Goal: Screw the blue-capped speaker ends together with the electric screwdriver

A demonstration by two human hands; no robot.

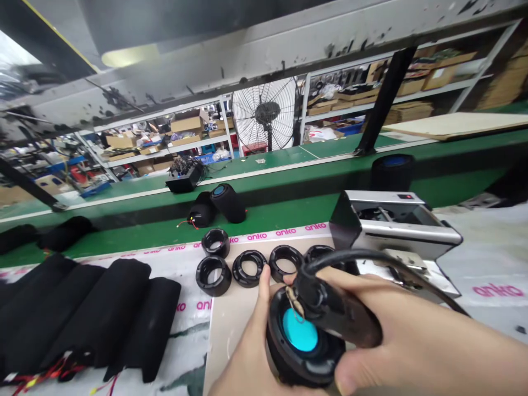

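Note:
My right hand (pixel 371 324) is wrapped round a black corded electric screwdriver (pixel 346 313), its cable end towards me and its tip hidden. Below the tool stands a black cylindrical speaker (pixel 289 352) with a bright blue disc (pixel 303 331) inside its ring-shaped top. The fingers of my left hand (pixel 251 341) curl along the speaker's left side and hold it. My right thumb lies close to its rim. Several loose black rings (pixel 249 268) rest on the board just behind, one near my left fingertip.
Black fabric-covered cylinders (pixel 119 313) with coloured wires lie at left. A silver screw feeder (pixel 404 225) stands at right, with the screwdriver cable (pixel 396 261) passing in front. More cylinders (pixel 228 203) sit on the green surface behind. A metal beam (pixel 198 77) crosses overhead; a fan (pixel 267 113) stands beyond.

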